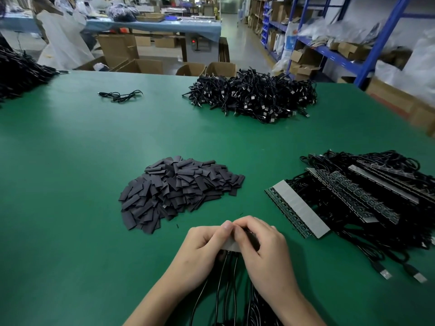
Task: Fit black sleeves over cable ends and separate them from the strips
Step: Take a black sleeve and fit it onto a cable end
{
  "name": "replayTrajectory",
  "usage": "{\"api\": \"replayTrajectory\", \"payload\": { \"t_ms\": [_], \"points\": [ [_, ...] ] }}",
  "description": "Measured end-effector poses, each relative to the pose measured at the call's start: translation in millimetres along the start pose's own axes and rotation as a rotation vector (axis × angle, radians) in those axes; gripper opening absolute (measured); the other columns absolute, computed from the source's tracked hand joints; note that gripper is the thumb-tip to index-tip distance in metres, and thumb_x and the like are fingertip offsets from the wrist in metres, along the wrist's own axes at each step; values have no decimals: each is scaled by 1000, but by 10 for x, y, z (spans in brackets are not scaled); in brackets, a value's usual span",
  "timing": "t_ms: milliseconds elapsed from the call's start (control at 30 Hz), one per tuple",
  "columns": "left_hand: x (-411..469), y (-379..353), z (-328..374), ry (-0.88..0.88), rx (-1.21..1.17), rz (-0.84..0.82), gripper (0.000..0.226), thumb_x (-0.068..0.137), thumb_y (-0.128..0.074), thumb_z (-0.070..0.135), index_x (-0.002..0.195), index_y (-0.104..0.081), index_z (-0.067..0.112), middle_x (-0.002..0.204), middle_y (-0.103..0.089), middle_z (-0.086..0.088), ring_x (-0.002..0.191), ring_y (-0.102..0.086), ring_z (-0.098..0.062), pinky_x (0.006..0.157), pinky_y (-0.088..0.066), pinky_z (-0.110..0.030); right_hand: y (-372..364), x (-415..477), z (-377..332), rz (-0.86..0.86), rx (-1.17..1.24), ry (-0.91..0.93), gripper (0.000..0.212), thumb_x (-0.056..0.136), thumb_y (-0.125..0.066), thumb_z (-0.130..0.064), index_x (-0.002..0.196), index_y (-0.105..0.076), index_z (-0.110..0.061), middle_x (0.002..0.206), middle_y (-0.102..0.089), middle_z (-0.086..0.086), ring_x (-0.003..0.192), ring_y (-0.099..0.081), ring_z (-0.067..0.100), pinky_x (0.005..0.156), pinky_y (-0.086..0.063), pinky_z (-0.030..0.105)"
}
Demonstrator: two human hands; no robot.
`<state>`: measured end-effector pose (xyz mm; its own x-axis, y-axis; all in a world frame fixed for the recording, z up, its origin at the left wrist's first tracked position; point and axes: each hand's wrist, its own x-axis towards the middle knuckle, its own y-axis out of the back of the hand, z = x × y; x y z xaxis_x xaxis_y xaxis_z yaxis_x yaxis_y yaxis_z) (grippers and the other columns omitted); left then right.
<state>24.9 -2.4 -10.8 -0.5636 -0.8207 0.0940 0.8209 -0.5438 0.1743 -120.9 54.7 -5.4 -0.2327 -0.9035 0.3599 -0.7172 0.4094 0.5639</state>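
Close to the near edge of the green table [94, 161], the person's left hand [202, 250] and right hand [263, 250] met over a short grey-backed strip [229, 245]. The fingers of both hands were curled around the strip, pinching it between them. Thin black cables [226, 278] ran from under the strip back toward the person and off the near edge.

Just beyond the hands, around the middle of the table, lay a loose pile of flat black sleeves [179, 191]. Toward the right edge, several longer strips [299, 210] lay side by side on a tangle of their attached cables, with two plug ends pointing to the near right corner. A big heap of black cables [254, 100] sat by the far edge. A single coiled cable [121, 95] lay farther left, and another dark pile [21, 71] filled the far left corner.
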Motion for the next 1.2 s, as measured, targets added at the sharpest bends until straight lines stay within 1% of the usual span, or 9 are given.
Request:
{"api": "replayTrajectory", "payload": {
  "t_ms": [100,233,533,700,833,933,1033,1100,1200],
  "points": [
    [0,1,32,25,-38,6,52,99,-45,57,59,-47,24,58,-44,12,54,-36,-9,55,-32,-21,2,8,-9,-26,59,-22,22,100,-51,-41,86,-65,-31,83,-68,-19,84,-66,8,76,-51,39],
    [-12,5,44,47,-63,-13,53,103,-43,49,56,-46,23,54,-43,11,50,-36,-8,53,-32,-17,7,12,-18,-49,126,-45,21,100,-54,-38,85,-65,-30,81,-69,-15,80,-65,12,74,-52,41],
    [-1,28,110,24,-23,145,60,94,-43,63,55,-39,18,55,-35,3,53,-31,-12,54,-29,-21,18,0,87,-60,149,-111,21,102,-60,-28,82,-63,-32,77,-66,-15,77,-64,11,63,-43,15],
    [-5,90,64,59,-21,183,50,100,-41,46,59,-45,17,58,-41,6,57,-37,-13,56,-31,-24,14,11,116,-55,-47,-69,24,98,-50,-48,99,-71,-37,95,-64,-27,101,-61,3,86,-50,30],
    [-9,38,56,-32,99,187,37,96,-40,39,62,-48,27,65,-51,8,64,-46,-8,61,-37,-21,57,16,74,-38,-106,30,20,93,-54,-55,98,-67,-41,99,-58,-30,105,-56,1,91,-45,27],
    [-2,18,31,-130,204,265,36,101,-37,36,74,-60,32,80,-56,7,81,-57,-16,73,-42,-24,62,16,42,-66,-77,64,19,89,-59,-56,91,-67,-38,95,-59,-27,101,-56,3,89,-46,29],
    [0,20,33,-186,156,298,41,105,-34,34,99,-74,31,104,-61,7,107,-61,-22,89,-45,-22,71,19,20,-108,16,41,30,90,-59,-57,104,-74,-34,103,-61,-26,111,-58,5,92,-48,26],
    [-1,7,46,-203,131,276,43,106,-31,37,118,-73,35,120,-59,9,121,-57,-23,98,-42,-21,78,25,3,-139,98,33,33,94,-58,-54,111,-75,-32,109,-63,-23,116,-59,8,90,-49,20],
    [-6,-15,33,-219,142,200,44,107,-29,38,134,-64,40,132,-58,9,130,-52,-25,108,-37,-25,55,32,-23,-188,190,54,28,97,-57,-46,108,-76,-29,106,-67,-17,114,-61,15,89,-50,25]
  ]
}}
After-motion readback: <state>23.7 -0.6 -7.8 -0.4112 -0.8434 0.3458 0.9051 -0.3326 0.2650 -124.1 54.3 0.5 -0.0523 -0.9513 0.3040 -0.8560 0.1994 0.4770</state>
